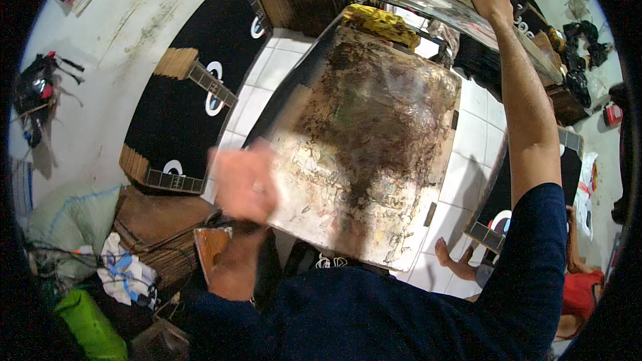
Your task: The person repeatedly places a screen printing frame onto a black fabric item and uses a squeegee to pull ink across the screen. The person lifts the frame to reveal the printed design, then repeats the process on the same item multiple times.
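A worn printing board (pixel 374 113), smeared with brown and dark stains over flaking white, lies in front of me. Beyond its far edge, a large wooden frame (pixel 438 3), apparently a printing screen, stands raised. My right hand (pixel 491 3) grips the frame's upper edge, with the arm stretched far forward. My left hand (pixel 244 184) hovers by the board's near left corner; motion smears its fingers, and whether it holds anything cannot be made out. A crumpled yellow cloth or plastic (pixel 381 25) sits along the board's far edge.
Stacks of black printed sheets (pixel 194 87) stand on the left, another black stack (pixel 498 207) on the right. Brown boards (pixel 160 227), sacks (pixel 70 217) and a green bag (pixel 90 324) crowd the lower left. A person in red (pixel 582 294) sits at lower right, foot (pixel 445 252) near the board.
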Demonstrator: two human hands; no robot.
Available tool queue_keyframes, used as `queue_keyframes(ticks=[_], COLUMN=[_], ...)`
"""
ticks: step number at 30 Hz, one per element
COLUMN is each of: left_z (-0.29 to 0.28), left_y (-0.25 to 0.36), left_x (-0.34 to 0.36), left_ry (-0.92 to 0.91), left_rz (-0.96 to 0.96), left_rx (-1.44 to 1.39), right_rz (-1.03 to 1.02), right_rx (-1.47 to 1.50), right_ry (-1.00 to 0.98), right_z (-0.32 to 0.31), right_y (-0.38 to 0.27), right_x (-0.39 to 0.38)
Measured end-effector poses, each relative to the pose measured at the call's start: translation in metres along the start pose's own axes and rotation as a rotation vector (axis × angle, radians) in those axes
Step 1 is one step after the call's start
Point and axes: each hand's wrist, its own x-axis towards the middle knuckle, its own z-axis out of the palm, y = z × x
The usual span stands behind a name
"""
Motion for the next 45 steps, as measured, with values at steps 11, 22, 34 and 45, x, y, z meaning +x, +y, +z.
queue_keyframes(ticks=[11,22,34,45], left_z=[0.102,-0.034,-0.016,0.011], left_y=[0.109,-0.271,-0.256,-0.217], left_x=[-0.216,-0.263,-0.242,-0.260], left_ry=[-0.712,-0.642,-0.283,-0.568], left_rz=[0.414,-1.259,-1.421,-1.203], left_rx=[-0.715,0.568,-0.332,0.035], right_rz=[0.021,-0.017,0.095,0.071], right_rx=[-0.008,-0.039,0.107,0.150], right_ry=[-0.046,0.072,0.105,0.104], right_z=[-0.002,0.011,-0.019,-0.023], right_y=[-0.008,0.007,-0.043,-0.035], right_x=[-0.015,-0.005,-0.047,-0.060])
